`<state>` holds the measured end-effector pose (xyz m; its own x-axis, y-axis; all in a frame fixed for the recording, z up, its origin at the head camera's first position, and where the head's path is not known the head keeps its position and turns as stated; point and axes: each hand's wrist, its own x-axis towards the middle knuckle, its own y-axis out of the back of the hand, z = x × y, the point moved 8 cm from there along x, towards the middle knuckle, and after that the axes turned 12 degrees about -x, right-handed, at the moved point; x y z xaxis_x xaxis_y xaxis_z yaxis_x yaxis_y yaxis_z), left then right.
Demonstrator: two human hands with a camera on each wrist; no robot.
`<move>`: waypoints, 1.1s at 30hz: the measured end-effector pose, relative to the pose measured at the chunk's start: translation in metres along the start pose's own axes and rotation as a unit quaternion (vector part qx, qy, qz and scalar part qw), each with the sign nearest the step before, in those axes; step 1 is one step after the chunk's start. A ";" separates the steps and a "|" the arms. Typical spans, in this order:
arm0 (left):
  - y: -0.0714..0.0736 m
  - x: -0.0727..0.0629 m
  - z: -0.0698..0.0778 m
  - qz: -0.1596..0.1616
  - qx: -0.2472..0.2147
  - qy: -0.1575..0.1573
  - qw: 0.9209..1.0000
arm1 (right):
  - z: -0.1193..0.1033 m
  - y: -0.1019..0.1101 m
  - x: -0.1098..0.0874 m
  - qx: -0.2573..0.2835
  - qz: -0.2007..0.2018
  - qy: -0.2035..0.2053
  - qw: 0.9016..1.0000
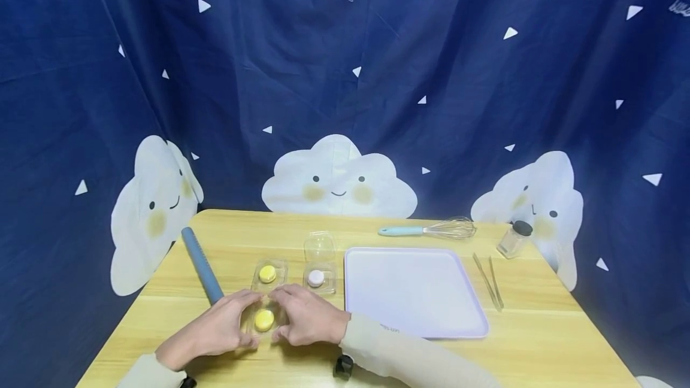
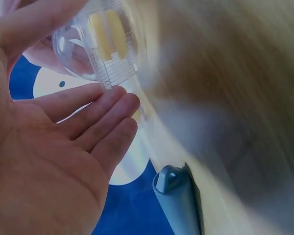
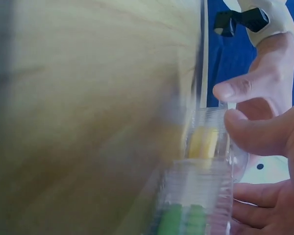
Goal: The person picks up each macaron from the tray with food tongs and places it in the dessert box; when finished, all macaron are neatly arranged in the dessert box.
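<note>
Just in front of me, my left hand (image 1: 215, 328) and right hand (image 1: 312, 316) stand on either side of a small clear plastic box with a yellow macaron (image 1: 264, 320) inside. In the left wrist view, the left fingers are nearly straight, their tips at the edge of the clear box (image 2: 112, 73); its domed lid is over the macaron. My right thumb (image 3: 245, 125) lies by the box, its fingers loosely extended. A second box in the right wrist view holds a green macaron (image 3: 181, 220); my right hand hides it in the head view.
Behind are another boxed yellow macaron (image 1: 268, 274) and a pale macaron (image 1: 315, 278) in a box with its lid raised. A blue-grey rod (image 1: 202, 265) lies left. Rightward are a lilac tray (image 1: 409, 298), whisk (image 1: 426, 230), tweezers (image 1: 489, 283) and black-capped jar (image 1: 514, 239).
</note>
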<state>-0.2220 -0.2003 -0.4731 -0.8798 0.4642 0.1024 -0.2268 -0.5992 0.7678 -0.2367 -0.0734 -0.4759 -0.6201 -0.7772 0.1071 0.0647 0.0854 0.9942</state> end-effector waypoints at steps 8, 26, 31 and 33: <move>0.035 -0.002 0.015 0.072 0.011 0.022 0.997 | 0.011 0.025 0.002 0.082 0.052 0.001 0.995; 0.137 0.058 0.059 0.219 -0.035 -0.071 0.973 | 0.074 0.126 0.022 0.366 0.203 0.058 0.906; 0.146 0.099 0.057 0.210 -0.056 -0.063 0.974 | 0.107 0.138 0.030 0.360 0.228 0.033 0.904; 0.146 0.115 0.053 0.200 -0.063 -0.057 0.976 | 0.123 0.138 0.033 0.357 0.235 0.016 0.904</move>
<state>-0.3342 -0.1999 -0.3151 -0.8584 0.2417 0.4525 0.0689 -0.8198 0.5685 -0.3446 -0.0101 -0.3351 -0.6314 -0.5679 0.5280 -0.2138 0.7820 0.5854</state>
